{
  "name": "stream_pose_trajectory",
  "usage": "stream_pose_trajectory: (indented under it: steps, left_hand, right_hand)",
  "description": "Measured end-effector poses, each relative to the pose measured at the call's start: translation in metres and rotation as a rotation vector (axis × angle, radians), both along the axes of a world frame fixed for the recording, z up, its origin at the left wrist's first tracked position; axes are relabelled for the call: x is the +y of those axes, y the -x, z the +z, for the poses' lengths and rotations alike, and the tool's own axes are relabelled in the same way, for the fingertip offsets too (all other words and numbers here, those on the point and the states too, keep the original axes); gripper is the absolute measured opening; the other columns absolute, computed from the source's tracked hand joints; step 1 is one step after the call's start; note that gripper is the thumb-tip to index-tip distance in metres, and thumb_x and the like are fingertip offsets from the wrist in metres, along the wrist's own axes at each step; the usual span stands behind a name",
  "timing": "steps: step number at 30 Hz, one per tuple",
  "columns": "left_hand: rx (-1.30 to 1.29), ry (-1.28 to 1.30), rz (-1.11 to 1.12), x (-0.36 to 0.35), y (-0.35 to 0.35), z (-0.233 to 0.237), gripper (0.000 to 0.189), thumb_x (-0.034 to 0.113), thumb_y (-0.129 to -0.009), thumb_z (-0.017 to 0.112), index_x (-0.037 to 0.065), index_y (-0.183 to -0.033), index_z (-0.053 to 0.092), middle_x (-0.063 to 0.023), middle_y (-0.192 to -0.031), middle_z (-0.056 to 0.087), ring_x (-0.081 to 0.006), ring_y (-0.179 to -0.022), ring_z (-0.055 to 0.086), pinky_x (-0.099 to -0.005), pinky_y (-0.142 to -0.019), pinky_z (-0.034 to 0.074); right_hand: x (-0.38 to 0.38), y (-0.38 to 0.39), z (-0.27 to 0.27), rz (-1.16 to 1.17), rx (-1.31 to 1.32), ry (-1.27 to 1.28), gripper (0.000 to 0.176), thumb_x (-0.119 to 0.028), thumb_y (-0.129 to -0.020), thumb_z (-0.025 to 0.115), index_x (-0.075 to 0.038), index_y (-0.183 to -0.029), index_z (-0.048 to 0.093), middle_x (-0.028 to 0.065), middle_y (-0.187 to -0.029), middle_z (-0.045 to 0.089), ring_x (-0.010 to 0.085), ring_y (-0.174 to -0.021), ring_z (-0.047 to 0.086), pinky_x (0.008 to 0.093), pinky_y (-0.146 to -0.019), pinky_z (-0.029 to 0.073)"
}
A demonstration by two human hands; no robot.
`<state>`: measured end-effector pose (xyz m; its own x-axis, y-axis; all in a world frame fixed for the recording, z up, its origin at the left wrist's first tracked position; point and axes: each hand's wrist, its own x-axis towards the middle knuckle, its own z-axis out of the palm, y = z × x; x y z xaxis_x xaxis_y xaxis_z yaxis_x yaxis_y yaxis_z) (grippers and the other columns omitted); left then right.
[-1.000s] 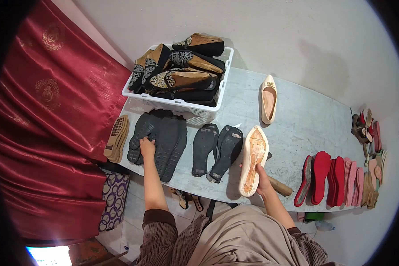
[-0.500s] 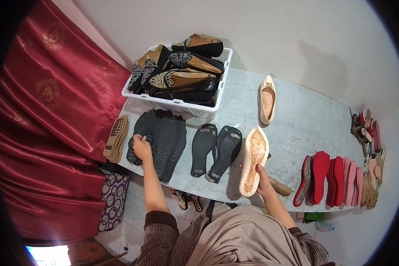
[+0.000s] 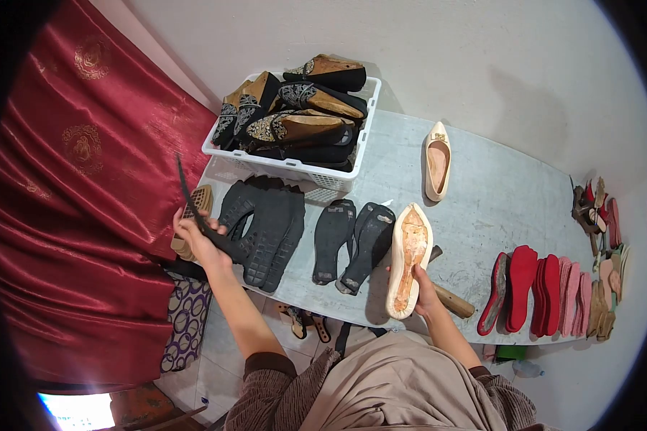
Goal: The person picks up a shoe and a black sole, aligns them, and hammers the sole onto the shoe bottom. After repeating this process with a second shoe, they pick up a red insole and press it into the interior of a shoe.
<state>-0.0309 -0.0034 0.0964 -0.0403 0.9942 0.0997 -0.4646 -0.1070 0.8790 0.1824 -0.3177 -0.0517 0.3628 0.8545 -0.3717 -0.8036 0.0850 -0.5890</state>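
Note:
My left hand [image 3: 203, 244] is closed around a black shoe sole [image 3: 228, 246], which is tilted edge-on above the left end of the table. Beside it lies a stack of black soles [image 3: 274, 241] with a blocky tread pattern. My right hand [image 3: 425, 293] grips a cream shoe [image 3: 412, 262] with its underside facing up, showing a brown, glue-stained bottom. Behind that hand a tool's wooden handle [image 3: 454, 302] rests on the table. Dark soles [image 3: 370, 244] lie between my two hands. A finished-looking cream shoe [image 3: 437, 164] stands upright farther back.
A white basket [image 3: 287, 167] full of black shoes on lasts stands at the back left. Tan soles [image 3: 203, 197] sit at the table's left edge. Red soles [image 3: 519, 287] and pink soles [image 3: 569, 298] line the right side. A red curtain [image 3: 101, 215] hangs at left.
My left hand has lifted a black sole off the stack and moved left with it, tilting it up. The cream shoe in my right hand has hardly moved.

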Motion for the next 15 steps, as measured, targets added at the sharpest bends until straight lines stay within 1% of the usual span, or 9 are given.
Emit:
stream_pose_trajectory:
  steps: [1,3,4,6,7,9,11,14,15]
  left_hand:
    - [-0.001,-0.001,0.0,-0.01,-0.003,0.004,0.028,0.033,-0.093,0.041,0.018,-0.117,0.041,-0.007,-0.092,0.049,-0.0146,-0.07,0.044,-0.0289,-0.055,0.039]
    - [-0.539,0.13,-0.912,-0.026,-0.009,0.005,0.056,0.055,-0.086,0.041,0.024,-0.133,0.032,-0.011,-0.1,0.047,-0.0174,-0.068,0.04,-0.029,-0.056,0.038]
    - [-0.538,0.131,-0.917,-0.034,-0.016,0.0,0.056,0.055,-0.086,0.041,0.024,-0.133,0.032,-0.011,-0.1,0.047,-0.0174,-0.068,0.04,-0.029,-0.056,0.038]
    - [-0.803,0.209,-1.318,-0.047,-0.033,-0.015,0.073,0.066,-0.08,0.038,0.027,-0.14,0.023,-0.0132,-0.108,0.046,-0.0191,-0.068,0.037,-0.0291,-0.059,0.036]
    - [-0.805,0.215,-1.324,-0.055,-0.039,-0.019,0.073,0.066,-0.08,0.038,0.027,-0.14,0.023,-0.0132,-0.108,0.046,-0.0191,-0.068,0.037,-0.0291,-0.059,0.036]
    - [-0.839,0.406,-1.504,-0.07,-0.05,-0.027,0.074,0.065,-0.08,0.038,0.027,-0.141,0.02,-0.0137,-0.111,0.044,-0.0201,-0.07,0.035,-0.0295,-0.059,0.036]
    - [-0.824,0.476,-1.519,-0.083,-0.059,-0.038,0.08,0.069,-0.077,0.037,0.025,-0.142,0.019,-0.0136,-0.107,0.044,-0.0206,-0.072,0.034,-0.0294,-0.058,0.035]
    - [-0.786,0.588,-1.628,-0.098,-0.07,-0.045,0.102,0.083,-0.064,0.035,0.021,-0.142,0.017,-0.0129,-0.104,0.043,-0.0206,-0.07,0.034,-0.0298,-0.054,0.033]
    - [-0.785,0.599,-1.639,-0.102,-0.073,-0.045,0.102,0.083,-0.064,0.035,0.021,-0.142,0.017,-0.0129,-0.104,0.043,-0.0206,-0.07,0.034,-0.0298,-0.054,0.033]
  right_hand:
    - [0.0,0.001,-0.001,0.006,-0.028,-0.006,0.067,-0.053,-0.083,0.049,-0.004,-0.127,0.036,0.0158,-0.11,0.056,0.0236,-0.088,0.061,0.0358,-0.074,0.053]
    - [-0.001,0.001,-0.001,0.009,-0.056,-0.014,0.067,-0.053,-0.083,0.049,-0.004,-0.127,0.036,0.0157,-0.11,0.056,0.0235,-0.088,0.061,0.0356,-0.073,0.053]
    - [-0.001,0.001,0.0,0.008,-0.052,-0.016,0.068,-0.053,-0.082,0.05,-0.004,-0.127,0.036,0.0158,-0.11,0.056,0.0235,-0.088,0.061,0.0356,-0.074,0.053]
    - [-0.003,0.001,0.002,-0.002,-0.049,-0.015,0.069,-0.054,-0.082,0.05,-0.004,-0.127,0.036,0.0159,-0.11,0.056,0.0235,-0.089,0.061,0.0355,-0.074,0.053]
    - [-0.004,0.0,0.003,-0.004,-0.01,-0.037,0.066,-0.05,-0.082,0.053,-0.004,-0.127,0.038,0.015,-0.111,0.056,0.0214,-0.09,0.06,0.0338,-0.076,0.052]
    - [-0.007,0.0,0.005,-0.019,0.027,-0.056,0.064,-0.047,-0.082,0.055,-0.003,-0.126,0.039,0.0141,-0.111,0.056,0.0193,-0.092,0.06,0.0321,-0.077,0.051]
    - [-0.01,-0.001,0.007,-0.008,0.016,-0.066,0.064,-0.047,-0.082,0.056,-0.003,-0.126,0.039,0.0143,-0.111,0.056,0.0188,-0.092,0.06,0.0317,-0.077,0.052]
    - [-0.015,-0.002,0.008,-0.013,0.007,-0.081,0.065,-0.047,-0.082,0.056,-0.003,-0.126,0.039,0.0146,-0.112,0.056,0.0182,-0.091,0.06,0.0309,-0.077,0.052]
    - [-0.017,-0.001,0.006,-0.01,0.006,-0.082,0.065,-0.048,-0.081,0.057,-0.003,-0.126,0.039,0.0146,-0.112,0.056,0.018,-0.091,0.06,0.0308,-0.077,0.052]
